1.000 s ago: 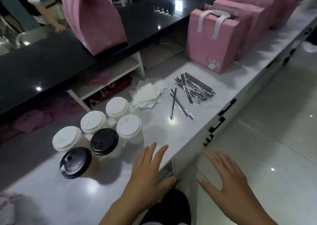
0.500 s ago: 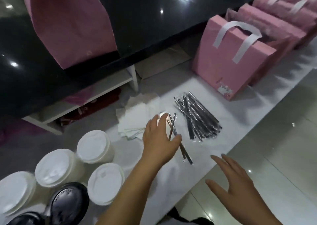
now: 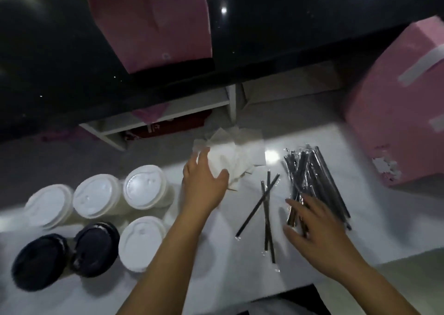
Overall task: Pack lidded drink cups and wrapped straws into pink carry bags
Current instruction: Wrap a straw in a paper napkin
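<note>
- Lidded cups, lower left of frame, on white counter (image 3: 216, 278): six, packed close together. Four white lids (image 3: 97, 195), two black lids (image 3: 96, 248). Contents hidden under lids.
- Pink carry bags: two. One at upper centre (image 3: 153, 21) on black countertop (image 3: 276, 26); one at right edge (image 3: 396, 122) with white strap handles. Insides not visible.
- Wrapped straws: pile (image 3: 312, 177) right of centre, too blurred to count. Three loose straws (image 3: 266, 206) crossed just left of pile.
- Napkin stack (image 3: 242, 151), centre, above loose straws.
- Left hand (image 3: 204, 182): fingers extended, thumb apart, resting on napkin stack.
- Right hand (image 3: 314, 228): fingers straight and spread, tips touching near end of straw pile.
- Sticker (image 3: 384, 168) on lower corner of right bag: unreadable.
</note>
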Available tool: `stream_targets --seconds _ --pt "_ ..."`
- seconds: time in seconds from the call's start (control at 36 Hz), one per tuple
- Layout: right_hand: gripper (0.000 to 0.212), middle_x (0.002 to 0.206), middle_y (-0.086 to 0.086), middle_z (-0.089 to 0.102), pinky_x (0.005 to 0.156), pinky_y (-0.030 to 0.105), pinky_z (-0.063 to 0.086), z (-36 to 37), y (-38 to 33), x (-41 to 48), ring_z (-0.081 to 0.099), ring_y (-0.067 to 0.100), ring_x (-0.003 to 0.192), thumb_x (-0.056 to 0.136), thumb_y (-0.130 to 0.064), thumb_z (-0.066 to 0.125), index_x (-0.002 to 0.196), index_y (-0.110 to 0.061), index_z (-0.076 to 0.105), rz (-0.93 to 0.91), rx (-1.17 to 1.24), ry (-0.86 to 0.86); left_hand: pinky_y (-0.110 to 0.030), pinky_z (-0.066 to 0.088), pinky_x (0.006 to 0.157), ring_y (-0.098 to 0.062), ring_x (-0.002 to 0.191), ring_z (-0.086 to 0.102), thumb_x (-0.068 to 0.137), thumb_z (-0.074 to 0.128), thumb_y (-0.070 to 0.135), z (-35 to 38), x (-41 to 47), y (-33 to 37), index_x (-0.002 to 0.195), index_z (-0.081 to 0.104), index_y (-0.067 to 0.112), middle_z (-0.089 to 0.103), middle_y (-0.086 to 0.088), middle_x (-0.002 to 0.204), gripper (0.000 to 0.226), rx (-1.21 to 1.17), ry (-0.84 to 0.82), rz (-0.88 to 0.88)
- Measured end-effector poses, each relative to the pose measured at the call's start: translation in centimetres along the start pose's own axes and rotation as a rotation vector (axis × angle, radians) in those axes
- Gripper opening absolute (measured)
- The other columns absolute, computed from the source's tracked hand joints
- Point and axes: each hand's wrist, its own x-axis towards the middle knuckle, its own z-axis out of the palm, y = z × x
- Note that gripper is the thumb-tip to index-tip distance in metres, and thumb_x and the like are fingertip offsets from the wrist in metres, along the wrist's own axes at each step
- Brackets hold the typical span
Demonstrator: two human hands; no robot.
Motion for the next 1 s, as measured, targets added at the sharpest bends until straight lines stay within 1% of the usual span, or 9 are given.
stream_targets --seconds 0.22,0.36,0.42,0.53,0.64,0.78,0.92,0.97,1.0 --pt "0.063 0.157 -0.027 -0.006 0.122 0.042 0.011 -3.9 5.1 2.5 -0.002 0.008 0.151 0.095 -0.061 0.043 0.15 -0.05 0.014 -0.248 -0.14 -0.19 -0.042 0.046 0.101 -0.03 0.12 0.054 0.088 0.063 0.027 1.7 2.0 0.9 0.145 0.04 0.024 0.059 -0.008 0.132 0.061 -0.168 0.205 -0.282" --pt "0.064 0.158 -0.028 -0.012 0.12 0.037 0.007 -5.8 6.7 3.2 -0.002 -0.002 0.147 0.095 -0.062 0.041 0.151 -0.05 0.013 -0.356 -0.148 -0.269 -0.027 0.042 0.076 -0.016 0.084 0.059 0.087 0.059 0.015 2.0 2.3 1.8 0.131 0.057 0.019 0.061 0.009 0.082 0.044 -0.157 0.348 -0.342" --pt "0.064 0.159 -0.027 -0.011 0.12 0.037 0.007 -6.2 7.3 3.5 0.001 0.0 0.149 0.094 -0.062 0.043 0.151 -0.049 0.017 -0.368 -0.131 -0.296 -0.024 0.04 0.07 -0.01 0.071 0.057 0.087 0.062 0.011 2.0 2.0 2.4 0.118 0.067 0.015 0.059 0.011 0.074 0.032 -0.209 0.402 -0.349" --pt "0.064 0.162 -0.025 -0.001 0.121 0.038 0.014 -6.6 8.1 4.3 0.009 0.001 0.149 0.092 -0.062 0.05 0.149 -0.047 0.026 -0.386 -0.059 -0.325 -0.018 0.04 0.057 -0.007 0.067 0.057 0.087 0.067 0.012 2.3 0.8 3.5 0.102 0.07 0.017 0.061 0.012 0.077 0.015 -0.22 0.487 -0.299" --pt "0.064 0.161 -0.025 0.008 0.121 0.04 0.019 -7.0 8.5 4.7 0.017 0.003 0.148 0.09 -0.061 0.055 0.147 -0.047 0.03 -0.388 0.022 -0.352 -0.028 0.047 0.068 -0.016 0.08 0.063 0.085 0.069 0.017 2.5 -0.3 3.4 0.089 0.069 0.022 0.065 0.012 0.08 0.006 -0.225 0.544 -0.242" --pt "0.062 0.158 -0.024 0.017 0.121 0.041 0.021 -7.7 8.5 4.9 0.021 0.006 0.147 0.089 -0.057 0.059 0.145 -0.046 0.035 -0.389 0.06 -0.386 -0.028 0.051 0.071 -0.011 0.079 0.066 0.085 0.071 0.02 2.7 -2.2 3.4 0.083 0.066 0.024 0.068 0.012 0.08 0.007 -0.261 0.585 -0.184" --pt "0.053 0.143 -0.031 0.028 0.107 0.01 0.023 -8.4 8.3 4.7 0.03 -0.003 0.137 0.091 -0.044 0.065 0.139 -0.042 0.045 -0.428 0.132 -0.346 -0.025 0.048 0.069 -0.008 0.078 0.067 0.084 0.073 0.018 3.1 -3.7 3.6 0.077 0.065 0.025 0.069 0.01 0.08 0.013 -0.296 0.542 -0.138" --pt "0.046 0.134 -0.036 0.033 0.094 -0.004 0.02 -8.6 8.2 4.3 0.035 -0.007 0.129 0.091 -0.037 0.066 0.135 -0.039 0.05 -0.424 0.171 -0.311 -0.025 0.047 0.075 -0.009 0.088 0.066 0.085 0.073 0.018 3.2 -4.4 3.7 0.08 0.066 0.023 0.07 0.01 0.09 0.01 -0.282 0.544 -0.104" --pt "0.044 0.131 -0.035 0.036 0.092 -0.004 0.022 -8.7 8.2 4.2 0.038 -0.006 0.126 0.091 -0.036 0.066 0.133 -0.036 0.053 -0.418 0.196 -0.291 -0.028 0.047 0.082 -0.011 0.096 0.064 0.085 0.073 0.018 3.2 -4.7 3.8 0.081 0.065 0.023 0.069 0.01 0.099 0.01 -0.251 0.555 -0.078"
